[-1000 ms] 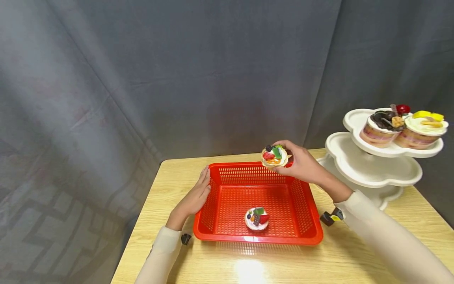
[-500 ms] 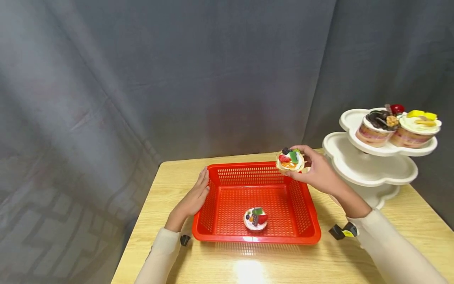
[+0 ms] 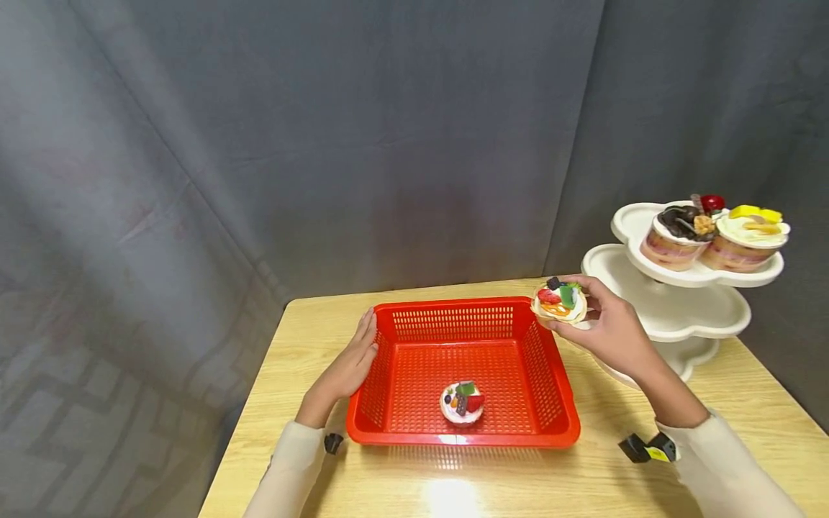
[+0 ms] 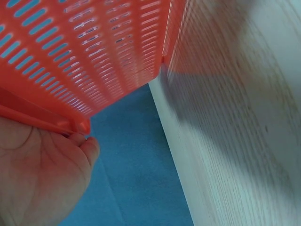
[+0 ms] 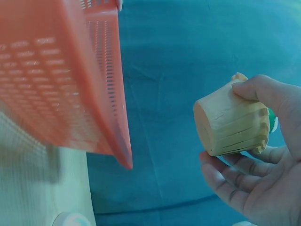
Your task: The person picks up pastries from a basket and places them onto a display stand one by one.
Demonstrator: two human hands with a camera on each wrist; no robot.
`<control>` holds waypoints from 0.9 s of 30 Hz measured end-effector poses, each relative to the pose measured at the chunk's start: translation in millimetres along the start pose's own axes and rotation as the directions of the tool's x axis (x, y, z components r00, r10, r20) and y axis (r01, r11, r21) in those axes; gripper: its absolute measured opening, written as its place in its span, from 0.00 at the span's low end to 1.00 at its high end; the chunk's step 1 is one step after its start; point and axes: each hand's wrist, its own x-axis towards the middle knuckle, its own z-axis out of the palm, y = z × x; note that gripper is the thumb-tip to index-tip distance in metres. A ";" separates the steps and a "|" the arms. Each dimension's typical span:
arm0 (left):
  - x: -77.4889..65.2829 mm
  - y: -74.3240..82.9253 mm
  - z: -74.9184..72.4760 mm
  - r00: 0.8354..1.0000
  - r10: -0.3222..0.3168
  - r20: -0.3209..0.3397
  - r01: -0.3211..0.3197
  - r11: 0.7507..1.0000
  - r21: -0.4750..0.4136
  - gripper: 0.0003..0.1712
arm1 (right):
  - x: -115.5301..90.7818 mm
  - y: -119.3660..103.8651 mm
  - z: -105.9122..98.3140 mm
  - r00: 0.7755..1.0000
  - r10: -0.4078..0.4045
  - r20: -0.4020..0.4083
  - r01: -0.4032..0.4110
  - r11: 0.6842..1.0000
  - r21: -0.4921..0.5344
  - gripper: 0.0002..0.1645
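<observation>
My right hand (image 3: 612,327) grips a fruit-topped cupcake (image 3: 558,302) by its sides, above the basket's right rim in the head view. Berries, a strawberry piece and a green piece sit on its cream; in the right wrist view its pale pleated cup (image 5: 233,120) shows between thumb and fingers. My left hand (image 3: 350,365) rests along the left rim of the red plastic basket (image 3: 463,440), fingers straight. A second fruit-topped cupcake (image 3: 462,403) lies in the basket near its front wall.
A white tiered stand (image 3: 686,313) with scalloped trays is at the right. Its top tray bears a chocolate-topped dessert cup (image 3: 676,241) and a yellow-topped dessert cup (image 3: 748,241). All stand on a wooden table (image 3: 311,345) before a grey curtain (image 3: 414,144).
My right hand has carried the cupcake rightward, from over the basket's back edge towards the tiered stand. My left hand stays on the rim. The whole head view has shifted slightly.
</observation>
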 end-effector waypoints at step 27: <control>-0.5 -0.1 0.0 1.000 -0.018 0.000 0.018 1.000 0.001 0.35 | -24.8 14.4 -23.8 0.946 0.113 -0.305 -0.176 0.966 -0.190 0.43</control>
